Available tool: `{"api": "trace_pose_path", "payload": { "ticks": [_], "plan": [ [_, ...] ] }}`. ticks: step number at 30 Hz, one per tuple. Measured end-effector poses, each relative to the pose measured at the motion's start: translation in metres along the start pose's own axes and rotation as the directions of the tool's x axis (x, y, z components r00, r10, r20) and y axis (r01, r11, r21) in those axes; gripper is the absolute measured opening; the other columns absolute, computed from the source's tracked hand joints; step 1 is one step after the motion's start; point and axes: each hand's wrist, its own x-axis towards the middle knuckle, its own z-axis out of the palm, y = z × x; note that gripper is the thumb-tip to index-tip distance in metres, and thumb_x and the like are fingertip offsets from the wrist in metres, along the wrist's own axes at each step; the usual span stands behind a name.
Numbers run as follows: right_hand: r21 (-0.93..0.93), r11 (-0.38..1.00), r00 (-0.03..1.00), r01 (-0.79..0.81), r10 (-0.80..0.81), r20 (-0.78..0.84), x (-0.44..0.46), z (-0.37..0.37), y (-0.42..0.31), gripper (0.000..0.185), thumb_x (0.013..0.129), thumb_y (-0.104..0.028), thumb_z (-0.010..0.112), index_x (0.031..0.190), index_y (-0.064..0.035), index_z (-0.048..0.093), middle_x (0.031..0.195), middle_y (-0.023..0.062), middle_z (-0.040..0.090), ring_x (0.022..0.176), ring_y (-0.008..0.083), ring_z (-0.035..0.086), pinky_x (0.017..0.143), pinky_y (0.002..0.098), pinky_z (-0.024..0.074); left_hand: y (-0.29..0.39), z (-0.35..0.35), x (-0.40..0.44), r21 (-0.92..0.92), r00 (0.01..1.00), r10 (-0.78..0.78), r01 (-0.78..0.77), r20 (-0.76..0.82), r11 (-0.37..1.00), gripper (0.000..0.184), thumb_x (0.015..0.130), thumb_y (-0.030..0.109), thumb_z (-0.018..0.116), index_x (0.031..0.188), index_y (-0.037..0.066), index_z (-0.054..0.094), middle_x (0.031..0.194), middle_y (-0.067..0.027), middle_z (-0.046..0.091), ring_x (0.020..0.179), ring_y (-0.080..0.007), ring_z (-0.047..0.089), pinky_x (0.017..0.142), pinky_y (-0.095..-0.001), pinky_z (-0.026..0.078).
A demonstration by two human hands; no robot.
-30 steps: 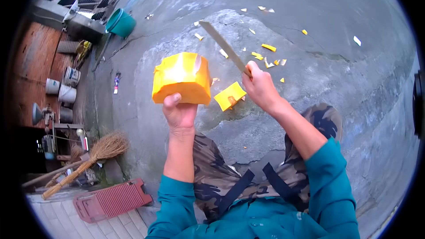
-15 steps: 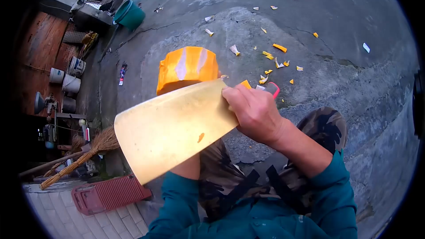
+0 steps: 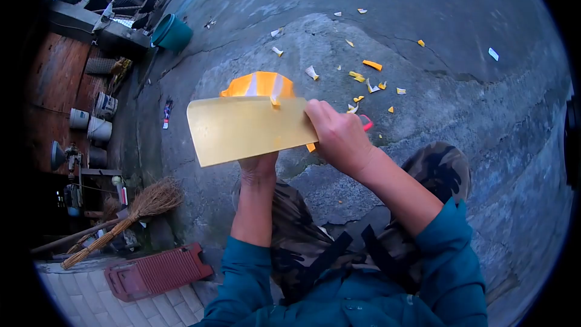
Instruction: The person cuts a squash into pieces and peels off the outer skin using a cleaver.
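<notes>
My right hand [image 3: 344,139] is closed on the handle end of a broad, pale-gold cleaver [image 3: 248,130], its blade turned flat toward me. Behind the blade's upper edge shows an orange pumpkin piece [image 3: 242,85] with pale stripes where skin is cut off. A small peel sliver [image 3: 275,102] sits at that edge. My left hand [image 3: 260,162] is under the pumpkin piece and appears to hold it up; the blade hides its fingers. Past my right knuckles a red-rimmed thing [image 3: 367,122] shows in part, too hidden to name.
Orange and white peelings [image 3: 372,65] lie scattered on the cracked concrete floor [image 3: 436,18]. A green bucket [image 3: 172,33] stands at the upper left, with white buckets [image 3: 100,129] below it. A straw broom [image 3: 142,206] and a dark red plastic stool [image 3: 158,271] lie at the lower left.
The cleaver has swung up and now covers the lower part of the pumpkin piece. A peel sliver has appeared at its edge. My left forearm and part of that hand have come into view.
</notes>
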Motion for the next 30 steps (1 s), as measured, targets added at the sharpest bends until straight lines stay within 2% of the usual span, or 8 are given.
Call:
{"api": "trace_pose_path", "payload": {
  "ticks": [3,6,9,12,19,21,24,30],
  "plan": [
    [0.008,0.989,0.988,-0.150,0.149,0.049,-0.005,0.015,0.027,0.019,0.081,-0.005,0.056,0.096,-0.0059,0.045,0.080,0.0128,0.059,0.066,0.0339,0.064,0.053,0.0424,0.0505,0.009,0.014,0.004,-0.265,0.982,-0.172,0.147,-0.074,0.953,0.069,0.070,0.013,0.071,0.134,0.006,0.045,0.131,-0.0120,0.050,0.124,-0.0307,0.046,0.109,-0.0506,0.033],
    [0.030,0.963,0.957,-0.268,0.263,0.121,-0.011,0.031,0.044,0.021,0.080,-0.002,0.056,0.097,-0.0054,0.043,0.083,0.0159,0.061,0.073,0.0385,0.063,0.060,0.0469,0.0498,0.010,0.017,0.009,-0.176,0.983,-0.147,0.127,-0.109,0.976,0.072,0.067,0.014,0.069,0.135,0.007,0.044,0.131,-0.0122,0.050,0.125,-0.0325,0.045,0.105,-0.0614,0.033],
    [0.045,0.913,0.902,-0.405,0.391,0.186,-0.022,0.037,0.066,0.013,0.085,-0.005,0.051,0.097,-0.0036,0.045,0.084,0.0204,0.063,0.079,0.0433,0.062,0.067,0.0522,0.0488,0.011,0.041,0.004,-0.178,0.976,-0.144,0.115,-0.164,0.977,0.075,0.064,0.013,0.068,0.134,0.010,0.043,0.129,-0.0121,0.051,0.122,-0.0335,0.048,0.104,-0.0565,0.038],
    [0.046,0.620,0.610,-0.783,0.750,0.256,-0.035,0.038,0.102,0.014,0.086,-0.009,0.050,0.096,0.0011,0.049,0.090,0.0289,0.063,0.088,0.0474,0.060,0.075,0.0551,0.0465,0.021,0.064,0.003,-0.105,0.993,-0.117,0.119,0.033,0.987,0.083,0.061,0.022,0.073,0.137,0.012,0.040,0.131,-0.0136,0.050,0.120,-0.0393,0.050,0.097,-0.0636,0.042],
    [0.281,0.818,0.864,-0.502,0.456,0.215,0.000,-0.002,0.016,0.013,0.083,-0.003,0.056,0.093,-0.0010,0.048,0.075,0.0183,0.060,0.072,0.0375,0.063,0.062,0.0444,0.0485,0.027,0.023,0.004,-0.050,0.989,-0.135,0.132,-0.068,0.990,0.065,0.065,0.012,0.068,0.127,0.006,0.050,0.122,-0.0085,0.056,0.115,-0.0279,0.055,0.101,-0.0436,0.044],
    [0.062,0.998,0.998,-0.004,0.000,0.066,-0.001,-0.008,0.001,0.012,0.082,-0.009,0.057,0.091,-0.0049,0.049,0.073,0.0133,0.058,0.067,0.0301,0.065,0.057,0.0384,0.0503,0.013,0.020,-0.008,0.116,0.954,-0.041,0.078,-0.297,0.990,0.073,0.069,0.015,0.069,0.136,0.006,0.042,0.130,-0.0123,0.051,0.122,-0.0307,0.049,0.107,-0.0463,0.039],
    [-0.030,0.975,0.974,0.218,-0.216,0.065,0.002,-0.017,-0.013,0.018,0.077,-0.011,0.059,0.090,-0.0071,0.049,0.070,0.0061,0.050,0.058,0.0202,0.061,0.052,0.0318,0.0474,0.028,0.013,-0.010,0.000,0.975,-0.162,0.164,-0.151,0.987,0.074,0.068,0.015,0.069,0.136,0.006,0.041,0.131,-0.0123,0.051,0.122,-0.0308,0.049,0.107,-0.0466,0.039],
    [-0.028,0.971,0.970,0.238,-0.236,0.066,0.003,-0.020,-0.015,0.017,0.076,-0.010,0.059,0.089,-0.0073,0.048,0.069,0.0049,0.049,0.056,0.0194,0.059,0.050,0.0313,0.0465,0.030,0.007,-0.025,-0.019,0.967,-0.229,0.228,-0.112,0.973,0.076,0.067,0.015,0.069,0.136,0.006,0.041,0.131,-0.0123,0.051,0.122,-0.0311,0.049,0.107,-0.0471,0.039]
  ]
}}
